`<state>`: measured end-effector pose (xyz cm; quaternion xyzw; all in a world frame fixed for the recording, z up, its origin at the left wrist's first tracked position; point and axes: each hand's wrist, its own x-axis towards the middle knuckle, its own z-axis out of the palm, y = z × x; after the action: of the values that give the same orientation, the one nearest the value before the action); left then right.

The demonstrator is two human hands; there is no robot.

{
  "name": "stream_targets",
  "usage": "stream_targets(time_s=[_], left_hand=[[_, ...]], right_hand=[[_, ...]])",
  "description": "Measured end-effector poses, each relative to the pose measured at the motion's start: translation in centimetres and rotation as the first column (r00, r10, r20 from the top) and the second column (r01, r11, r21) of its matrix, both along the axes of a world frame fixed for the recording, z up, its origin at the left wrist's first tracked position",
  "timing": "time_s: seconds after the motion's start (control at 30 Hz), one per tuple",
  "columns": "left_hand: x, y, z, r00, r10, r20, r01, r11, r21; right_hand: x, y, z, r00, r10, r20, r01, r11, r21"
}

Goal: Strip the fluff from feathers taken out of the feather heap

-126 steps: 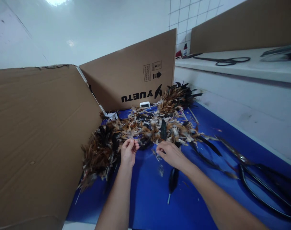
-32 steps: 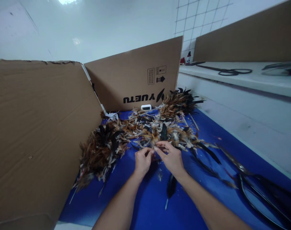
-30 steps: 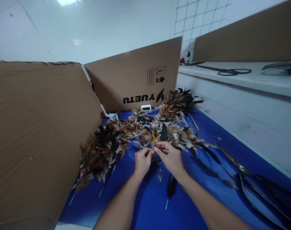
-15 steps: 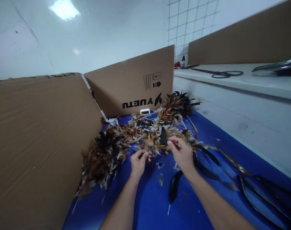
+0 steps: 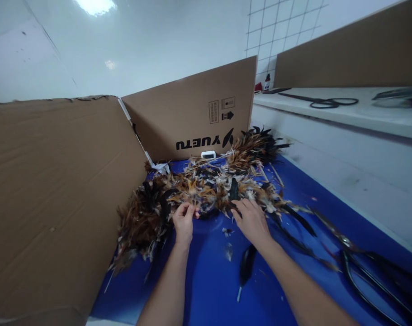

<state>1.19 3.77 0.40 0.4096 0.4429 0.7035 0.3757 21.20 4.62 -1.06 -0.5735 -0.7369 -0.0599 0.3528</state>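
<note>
Cardboard screens (image 5: 56,194) flank a blue table (image 5: 212,280). Across it lies the feather pile (image 5: 206,190). Left hand (image 5: 183,220) pinches feathers at its near edge; right hand (image 5: 252,218), fingers loosely spread, rests on it. Sorting step; next, probably separating one feather.

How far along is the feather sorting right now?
One black feather lies apart on the blue mat; nothing else looks separated. Left hand and right hand both have fingers in the near edge of the feather pile. Nearly the whole pile remains.
</note>
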Motion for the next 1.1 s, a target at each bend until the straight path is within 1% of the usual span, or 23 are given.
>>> stream_targets(time_s=[0.07, 0.13, 0.2, 0.27, 0.33, 0.37, 0.4, 0.47, 0.53, 0.6, 0.67, 0.7, 0.77, 0.8, 0.87, 0.93, 1.0, 1.03, 1.1], left_hand=[[0.0, 0.0, 0.0, 1.0, 0.007, 0.006, -0.007, 1.0, -0.003], [0.0, 0.0, 0.0, 1.0, -0.002, 0.015, 0.002, 1.0, -0.013], [0.1, -0.1, 0.0, 1.0, -0.013, 0.02, 0.013, 1.0, -0.021], [0.2, -0.1, 0.0, 1.0, -0.019, 0.018, 0.02, 0.999, -0.026], [0.2, -0.1, 0.1, 1.0, -0.025, 0.017, 0.026, 0.999, -0.029], [0.2, -0.1, 0.0, 0.999, -0.028, 0.018, 0.028, 0.999, -0.029], [0.2, -0.1, 0.0, 0.999, -0.029, 0.022, 0.03, 0.999, -0.028], [0.2, -0.1, -0.1, 0.999, -0.035, 0.027, 0.036, 0.999, -0.027], [0.3, 0.0, -0.2, 0.999, -0.038, 0.027, 0.039, 0.999, -0.026], [0.3, -0.1, -0.2, 0.999, -0.038, 0.024, 0.039, 0.999, -0.025], [0.3, -0.1, -0.2, 0.999, -0.033, 0.03, 0.034, 0.999, -0.027], [0.4, -0.1, -0.1, 0.999, -0.03, 0.038, 0.031, 0.999, -0.027], [0.4, -0.1, -0.1, 0.998, -0.027, 0.055, 0.028, 0.999, -0.029], [0.4, -0.1, 0.0, 0.998, -0.026, 0.059, 0.028, 0.999, -0.031], [0.5, -0.1, 0.0, 0.998, -0.026, 0.057, 0.028, 0.999, -0.035], [0.5, -0.1, 0.0, 0.999, -0.027, 0.046, 0.029, 0.999, -0.036], [0.4, -0.1, 0.0, 0.999, -0.029, 0.04, 0.031, 0.999, -0.03], [0.4, -0.1, 0.0, 0.999, -0.032, 0.038, 0.033, 0.999, -0.027], [0.4, -0.1, -0.1, 0.999, -0.037, 0.036, 0.038, 0.999, -0.023]], right_hand=[[-0.2, 0.1, -0.1, 0.997, -0.05, 0.065, 0.05, 0.999, -0.002], [-0.3, 0.3, -0.1, 0.991, -0.074, 0.115, 0.074, 0.997, -0.002], [-0.4, 0.5, -0.2, 0.986, -0.078, 0.145, 0.08, 0.997, -0.008], [-0.3, 0.6, -0.3, 0.99, -0.062, 0.129, 0.066, 0.998, -0.022], [0.0, 0.7, -0.4, 0.999, -0.024, 0.032, 0.025, 0.999, -0.046], [0.2, 0.8, -0.5, 0.998, 0.003, -0.056, -0.007, 0.998, -0.064], [0.4, 0.9, -0.5, 0.987, 0.024, -0.161, -0.038, 0.996, -0.082], [1.0, 1.0, -0.4, 0.938, 0.031, -0.346, -0.074, 0.991, -0.114], [1.5, 1.0, -0.1, 0.896, -0.002, -0.444, -0.07, 0.987, -0.146], [1.8, 1.0, 0.2, 0.881, -0.033, -0.472, -0.055, 0.984, -0.172], [1.8, 0.9, 0.3, 0.889, 0.004, -0.458, -0.082, 0.985, -0.152], [1.6, 0.9, 0.2, 0.909, 0.042, -0.415, -0.1, 0.988, -0.12], [1.0, 0.9, 0.0, 0.963, 0.091, -0.252, -0.107, 0.993, -0.05], [0.6, 0.9, -0.2, 0.985, 0.08, -0.155, -0.086, 0.996, -0.029], [-0.1, 1.0, -0.5, 1.0, 0.004, 0.006, -0.003, 1.0, -0.019], [-0.7, 1.1, -0.7, 0.994, -0.054, 0.09, 0.056, 0.998, -0.026], [-0.8, 1.2, -0.8, 0.995, -0.056, 0.086, 0.059, 0.998, -0.036], [-0.7, 1.3, -0.7, 0.998, -0.035, 0.048, 0.037, 0.998, -0.045], [-0.2, 1.3, -0.6, 0.995, 0.025, -0.098, -0.032, 0.997, -0.075]])
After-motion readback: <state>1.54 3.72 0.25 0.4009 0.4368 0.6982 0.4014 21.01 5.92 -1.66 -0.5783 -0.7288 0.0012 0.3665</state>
